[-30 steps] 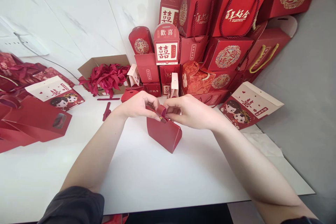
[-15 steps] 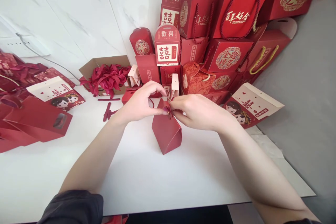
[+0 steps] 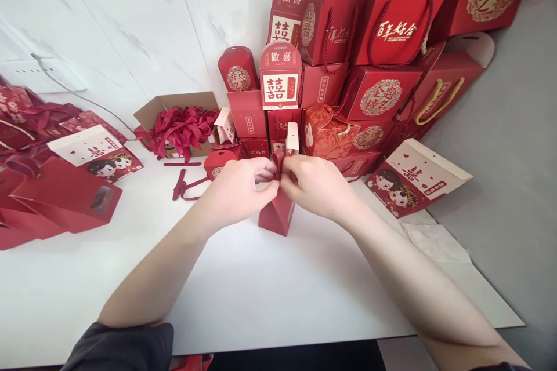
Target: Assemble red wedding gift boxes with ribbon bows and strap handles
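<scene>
A small red gift box point(image 3: 277, 219) with slanting sides stands on the white table between my hands. At its top, a dark red ribbon point(image 3: 277, 163) rises in a loop. My left hand point(image 3: 243, 190) pinches at the ribbon from the left, thumb and fingers closed at the box top. From the right, my right hand point(image 3: 317, 188) has its curled fingers closed on the ribbon's other side. Both sets of fingertips nearly meet and partly cover the ribbon, so its exact shape there is hidden.
Stacked red gift boxes point(image 3: 385, 95) rise behind. A cardboard box point(image 3: 150, 105) holds a heap of red ribbons point(image 3: 187, 130); loose ribbon pieces point(image 3: 179, 184) lie before it. Red handled boxes point(image 3: 65, 194) stand left, a printed box point(image 3: 402, 177) right. The table edge point(image 3: 278, 349) runs nearest me.
The gift box has turned and tilted, showing a narrower side. My left hand has moved closer to my right, and the ribbon loop now stands upright between them.
</scene>
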Motion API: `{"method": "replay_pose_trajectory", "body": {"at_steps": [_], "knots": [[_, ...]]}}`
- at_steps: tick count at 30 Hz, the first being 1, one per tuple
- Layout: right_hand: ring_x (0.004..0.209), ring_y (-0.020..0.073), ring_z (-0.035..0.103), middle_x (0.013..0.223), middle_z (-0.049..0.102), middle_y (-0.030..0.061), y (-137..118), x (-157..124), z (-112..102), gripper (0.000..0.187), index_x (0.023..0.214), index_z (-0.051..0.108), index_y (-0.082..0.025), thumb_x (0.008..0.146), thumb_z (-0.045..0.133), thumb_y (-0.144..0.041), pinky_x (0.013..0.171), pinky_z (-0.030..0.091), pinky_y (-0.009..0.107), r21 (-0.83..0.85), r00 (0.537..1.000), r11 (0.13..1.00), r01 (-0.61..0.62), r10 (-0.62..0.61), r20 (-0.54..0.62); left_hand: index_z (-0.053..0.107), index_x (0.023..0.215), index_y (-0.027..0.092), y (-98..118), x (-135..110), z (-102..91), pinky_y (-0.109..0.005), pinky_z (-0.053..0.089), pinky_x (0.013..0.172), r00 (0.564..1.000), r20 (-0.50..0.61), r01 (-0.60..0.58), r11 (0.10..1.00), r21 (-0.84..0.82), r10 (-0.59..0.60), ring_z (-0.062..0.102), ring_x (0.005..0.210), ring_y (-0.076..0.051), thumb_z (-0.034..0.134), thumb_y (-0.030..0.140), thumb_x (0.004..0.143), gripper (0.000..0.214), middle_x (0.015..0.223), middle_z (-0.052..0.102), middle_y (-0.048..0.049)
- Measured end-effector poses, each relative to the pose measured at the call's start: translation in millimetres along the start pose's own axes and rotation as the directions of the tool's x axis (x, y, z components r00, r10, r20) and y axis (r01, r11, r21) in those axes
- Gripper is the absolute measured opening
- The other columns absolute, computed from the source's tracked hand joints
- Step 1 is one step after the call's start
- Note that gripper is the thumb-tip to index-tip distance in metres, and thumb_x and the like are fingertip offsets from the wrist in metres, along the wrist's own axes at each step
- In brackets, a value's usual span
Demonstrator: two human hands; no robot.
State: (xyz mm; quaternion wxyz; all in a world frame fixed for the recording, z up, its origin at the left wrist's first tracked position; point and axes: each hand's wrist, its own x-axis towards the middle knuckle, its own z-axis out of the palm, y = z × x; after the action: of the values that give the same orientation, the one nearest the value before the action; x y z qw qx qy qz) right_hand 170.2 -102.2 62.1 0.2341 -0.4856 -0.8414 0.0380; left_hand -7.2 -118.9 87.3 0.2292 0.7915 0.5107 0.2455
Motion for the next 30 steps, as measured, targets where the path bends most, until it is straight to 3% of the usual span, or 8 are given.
{"method": "replay_pose_trajectory", "body": {"at_steps": [4,9,14,20,24,30], "knots": [[0.067,0.0168,0.056,0.080,0.066,0.0040,-1.9,0.0,5.2,0.014,0.075,0.053,-0.020,0.087,0.046,-0.019,0.055,0.026,0.028,0.047,1.000,0.999,0.011,-0.010,-0.016,0.063,0.081,0.021,-2.7,4.8,7.5,-0.030,0.057,0.075,0.998,-0.055,-0.004,0.999,0.035,0.006,0.072,0.085,-0.022,0.058,0.024,0.082,0.005,0.088,0.075,-0.0007],[0.067,0.0175,0.056,0.080,0.067,0.0044,0.1,3.7,9.0,0.013,0.075,0.056,-0.020,0.086,0.048,-0.020,0.056,0.028,0.028,0.075,0.999,0.997,-0.027,0.030,-0.037,0.054,0.066,0.018,-12.1,17.8,10.2,-0.028,0.050,0.063,0.996,-0.077,-0.044,0.995,0.086,0.051,0.067,0.070,-0.020,0.054,0.024,0.084,0.019,0.067,0.066,0.0001],[0.063,0.0159,0.054,0.074,0.064,0.0015,12.0,5.2,2.0,0.014,0.077,0.057,-0.021,0.088,0.049,-0.022,0.057,0.032,0.027,0.190,0.999,0.982,-0.021,0.025,-0.021,0.065,0.079,0.018,-20.7,25.5,5.8,-0.029,0.053,0.076,0.999,-0.051,0.002,1.000,0.017,-0.001,0.070,0.091,-0.024,0.057,0.027,0.084,0.013,0.083,0.072,-0.0010],[0.085,0.0190,0.060,0.100,0.066,0.0062,25.3,4.9,-7.1,0.011,0.096,0.060,-0.019,0.086,0.057,-0.023,0.071,0.042,0.027,0.286,0.986,0.952,0.111,-0.069,-0.151,0.064,0.094,0.021,-26.1,27.1,5.5,-0.033,0.052,0.089,1.000,0.010,-0.013,0.993,-0.121,0.014,0.068,0.107,-0.025,0.060,0.030,0.085,0.013,0.105,0.074,-0.0025],[0.076,0.0170,0.060,0.087,0.068,0.0027,27.3,8.7,-0.5,0.009,0.089,0.062,-0.019,0.090,0.057,-0.027,0.069,0.042,0.027,0.352,0.994,0.932,0.086,-0.058,-0.088,0.058,0.101,0.023,-30.4,29.4,8.9,-0.037,0.051,0.094,0.999,0.024,-0.040,0.985,-0.171,0.044,0.067,0.109,-0.024,0.062,0.031,0.085,0.018,0.111,0.072,-0.0037],[0.073,0.0161,0.059,0.082,0.067,0.0026,34.3,14.2,4.4,0.011,0.087,0.061,-0.018,0.093,0.053,-0.020,0.069,0.039,0.026,0.297,0.989,0.948,0.118,-0.086,-0.118,0.057,0.101,0.020,-32.0,32.3,13.8,-0.037,0.048,0.099,0.991,0.024,-0.124,0.980,-0.153,0.130,0.063,0.116,-0.023,0.057,0.031,0.089,0.015,0.112,0.068,-0.0043]]}}
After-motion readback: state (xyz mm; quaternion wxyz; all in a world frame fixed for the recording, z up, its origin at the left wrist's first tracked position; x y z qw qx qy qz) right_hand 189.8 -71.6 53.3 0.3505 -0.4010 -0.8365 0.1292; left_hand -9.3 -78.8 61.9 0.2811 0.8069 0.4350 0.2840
